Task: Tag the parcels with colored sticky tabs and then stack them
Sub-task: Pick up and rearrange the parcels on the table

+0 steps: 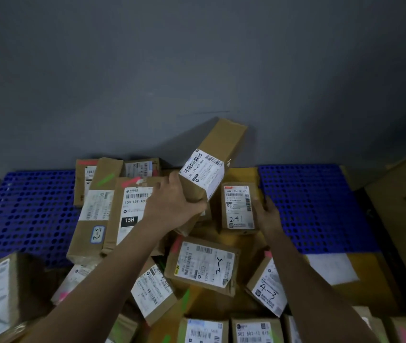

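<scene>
The left hand (174,204) grips a long tilted cardboard parcel (215,157) above the pile, while the right hand (268,215) rests relaxed fingers against the "241" parcel (238,206).

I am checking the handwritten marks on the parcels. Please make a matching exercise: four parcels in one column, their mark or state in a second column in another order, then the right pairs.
Parcels:
1. parcel under the right hand
2. long parcel on the left
3. parcel in the middle
4. tilted parcel

Marks or states:
A. "3-2"
B. held up by the left hand
C. "241"
D. green tab

Pairs: 1-C, 2-D, 3-A, 4-B
</scene>
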